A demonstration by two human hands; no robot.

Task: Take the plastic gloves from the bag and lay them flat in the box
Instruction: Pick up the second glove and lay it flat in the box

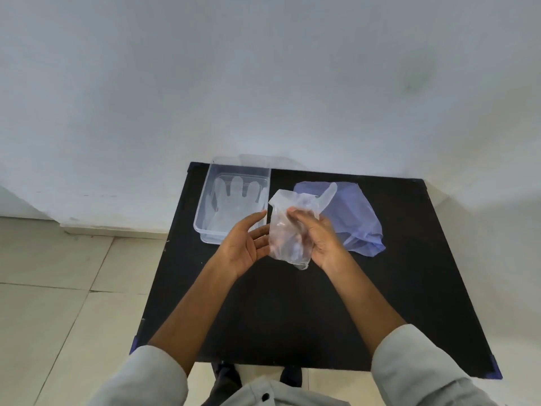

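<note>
A clear plastic box (205, 200) stands at the table's far left, with a translucent glove (234, 200) lying flat inside it, fingers pointing away. A blue plastic bag (357, 218) lies crumpled at the far right. Between them, above the table, my right hand (319, 238) grips a crumpled clear plastic glove (285, 227), one glove finger sticking up over the bag. My left hand (248, 244) is open, palm turned toward the glove, its fingertips right beside the glove's left edge.
The black table (292, 312) stands against a white wall, with tiled floor on the left. The box's far edge overhangs the table's back edge slightly. My grey sleeves and dark shoes show at the bottom.
</note>
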